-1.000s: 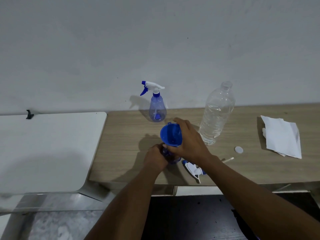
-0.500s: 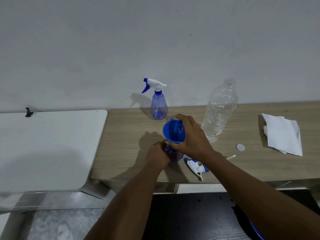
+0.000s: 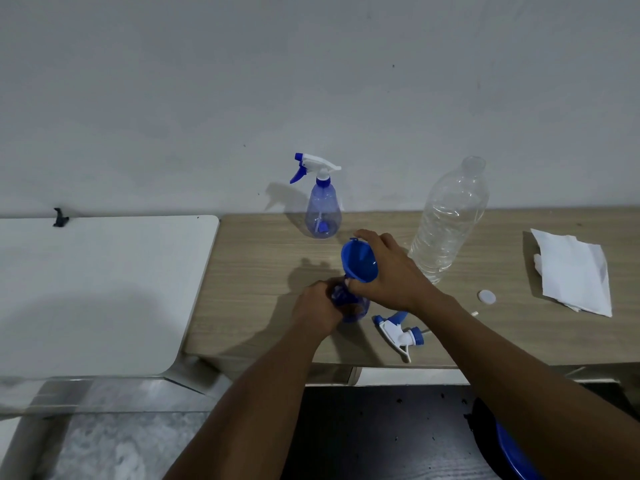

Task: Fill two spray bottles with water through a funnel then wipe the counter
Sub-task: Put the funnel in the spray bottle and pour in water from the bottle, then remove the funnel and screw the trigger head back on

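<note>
Little has moved since the earlier frames: both hands stay on the same two things, and the whole scene sits only slightly to the right in view.

The wooden counter [image 3: 263, 258] lies under both hands, with a white table [image 3: 104, 289] butted against it well to the left of the left hand. A plain clear water bottle [image 3: 446, 223], uncapped and partly full, stands upright just beyond and to the right of the right hand. A folded white towel [image 3: 571, 271] lies well to the right of that hand. Beyond the hands, near the wall, stands a blue sprayer [image 3: 322, 213] with its white and blue head on. No writing can be read on any of them.

The left hand [image 3: 317, 306] has its fingers curled round a second blue bottle [image 3: 353, 306], which is mostly hidden. The right hand [image 3: 391, 275] holds the blue funnel [image 3: 358, 261] above that bottle, fingers over the far rim and thumb under the near side. The funnel tilts, its mouth turned leftward. Whether its spout sits in the neck cannot be told.

A loose spray head [image 3: 398, 332] lies on its side just below the right wrist. A small white cap [image 3: 486, 296] lies to the right of that wrist.
</note>
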Action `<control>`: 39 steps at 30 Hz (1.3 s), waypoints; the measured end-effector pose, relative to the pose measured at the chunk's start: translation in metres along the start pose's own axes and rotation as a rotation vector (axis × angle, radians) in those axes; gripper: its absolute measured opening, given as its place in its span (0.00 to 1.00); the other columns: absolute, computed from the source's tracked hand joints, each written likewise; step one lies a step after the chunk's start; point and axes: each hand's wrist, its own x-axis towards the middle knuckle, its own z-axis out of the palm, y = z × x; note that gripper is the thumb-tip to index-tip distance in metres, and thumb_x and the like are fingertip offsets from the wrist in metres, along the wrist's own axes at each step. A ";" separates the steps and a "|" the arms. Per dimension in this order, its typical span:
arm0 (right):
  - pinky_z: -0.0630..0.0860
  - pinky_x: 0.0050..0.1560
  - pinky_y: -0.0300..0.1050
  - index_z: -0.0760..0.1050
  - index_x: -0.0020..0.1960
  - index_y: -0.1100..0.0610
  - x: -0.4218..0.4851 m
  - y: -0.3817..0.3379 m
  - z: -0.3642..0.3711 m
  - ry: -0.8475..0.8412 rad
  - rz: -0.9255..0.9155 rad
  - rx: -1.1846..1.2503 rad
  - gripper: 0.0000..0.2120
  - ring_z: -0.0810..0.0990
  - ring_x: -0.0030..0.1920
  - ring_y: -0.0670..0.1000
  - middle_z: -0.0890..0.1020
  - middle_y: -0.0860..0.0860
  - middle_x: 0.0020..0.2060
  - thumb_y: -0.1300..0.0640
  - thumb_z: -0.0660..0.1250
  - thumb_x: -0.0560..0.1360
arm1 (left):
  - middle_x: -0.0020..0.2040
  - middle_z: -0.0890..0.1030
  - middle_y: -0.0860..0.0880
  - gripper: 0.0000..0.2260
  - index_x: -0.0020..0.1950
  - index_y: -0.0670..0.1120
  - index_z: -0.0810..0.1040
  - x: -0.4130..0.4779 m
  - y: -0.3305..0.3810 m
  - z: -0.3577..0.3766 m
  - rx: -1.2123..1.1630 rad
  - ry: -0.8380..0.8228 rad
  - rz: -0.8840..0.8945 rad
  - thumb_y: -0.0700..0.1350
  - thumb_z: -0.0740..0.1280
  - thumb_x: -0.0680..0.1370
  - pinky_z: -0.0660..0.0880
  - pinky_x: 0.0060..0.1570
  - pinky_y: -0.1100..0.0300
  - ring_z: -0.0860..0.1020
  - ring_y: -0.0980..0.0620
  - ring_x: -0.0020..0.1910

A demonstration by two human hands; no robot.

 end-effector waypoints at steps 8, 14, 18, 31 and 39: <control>0.74 0.47 0.45 0.69 0.68 0.41 0.024 0.004 -0.018 0.098 0.240 0.404 0.23 0.78 0.46 0.49 0.78 0.50 0.47 0.48 0.67 0.74 | 0.53 0.84 0.51 0.27 0.63 0.55 0.79 -0.002 -0.016 -0.018 -0.095 0.019 0.041 0.57 0.79 0.66 0.76 0.53 0.53 0.80 0.49 0.51; 0.77 0.46 0.46 0.71 0.59 0.53 0.032 0.048 0.040 0.092 0.587 0.890 0.20 0.81 0.51 0.55 0.80 0.60 0.58 0.52 0.75 0.72 | 0.53 0.83 0.50 0.27 0.63 0.53 0.79 -0.005 -0.030 -0.026 -0.108 0.054 0.066 0.56 0.79 0.67 0.75 0.52 0.56 0.80 0.50 0.51; 0.72 0.43 0.36 0.66 0.59 0.58 0.021 0.057 0.072 0.259 0.464 0.560 0.31 0.76 0.46 0.48 0.74 0.51 0.50 0.50 0.81 0.67 | 0.56 0.82 0.49 0.29 0.66 0.51 0.77 -0.006 -0.033 -0.024 -0.098 0.058 0.068 0.56 0.79 0.68 0.74 0.54 0.56 0.79 0.50 0.53; 0.71 0.59 0.55 0.72 0.63 0.52 -0.008 0.079 0.070 0.224 0.384 -0.192 0.28 0.73 0.62 0.57 0.76 0.54 0.60 0.38 0.72 0.70 | 0.57 0.81 0.51 0.28 0.67 0.53 0.77 -0.006 -0.035 -0.025 -0.111 0.045 0.070 0.56 0.78 0.69 0.70 0.51 0.60 0.77 0.54 0.51; 0.68 0.43 0.48 0.75 0.58 0.55 -0.078 0.087 0.085 0.062 0.240 -0.517 0.28 0.76 0.49 0.59 0.75 0.55 0.52 0.39 0.75 0.66 | 0.53 0.81 0.53 0.26 0.65 0.53 0.78 -0.011 -0.032 -0.019 -0.127 0.019 0.073 0.56 0.78 0.69 0.73 0.52 0.57 0.79 0.53 0.51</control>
